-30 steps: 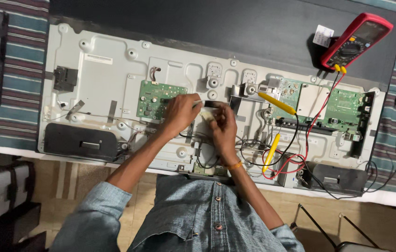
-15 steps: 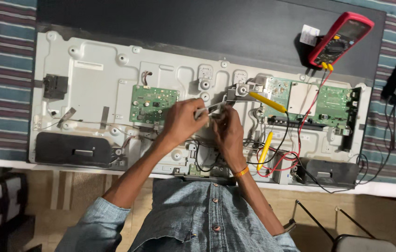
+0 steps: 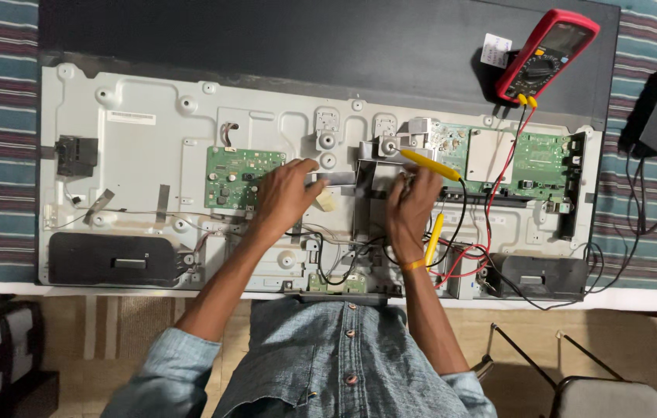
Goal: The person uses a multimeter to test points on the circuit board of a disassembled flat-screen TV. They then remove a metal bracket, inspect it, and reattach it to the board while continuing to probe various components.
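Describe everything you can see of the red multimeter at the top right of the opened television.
The multimeter has a red, rubbery-looking case around a dark face, with a grey screen at its far end and a round dial in the middle. It lies flat and tilted diagonally on the black panel of the television. Two yellow plugs sit in its lower end; a red lead and a black one run down over the circuit boards. Neither hand touches it.

A light blue denim shirt [image 3: 328,364] with small round buttons down the front, sleeves rolled to the elbows. An orange band [image 3: 413,265] circles the right wrist.
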